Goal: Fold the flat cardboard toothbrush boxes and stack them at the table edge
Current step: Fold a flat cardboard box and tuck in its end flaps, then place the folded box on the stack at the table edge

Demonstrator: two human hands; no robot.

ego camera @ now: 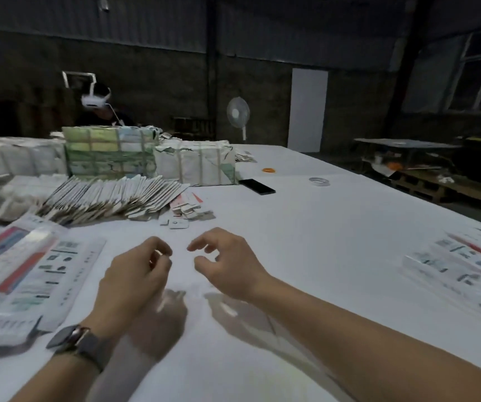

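Both my hands hover over the white table [306, 233], a little apart, holding nothing. My left hand [134, 274], with a watch on its wrist, has loosely curled fingers. My right hand [227, 262] has relaxed, half-bent fingers. Flat printed toothbrush boxes [30, 274] lie in a pile to the left of my left hand. Folded boxes [462, 268] lie stacked at the table's right edge. A long fanned row of flat cardboard pieces [111, 195] lies further back on the left.
Strapped bundles [111, 152] [198, 163] stand at the back left. A black phone [258, 186], an orange ring [269, 170] and a tape roll [319, 181] lie beyond. Small cardboard scraps [187, 216] sit ahead of my hands. Another person [100, 108] sits behind the bundles.
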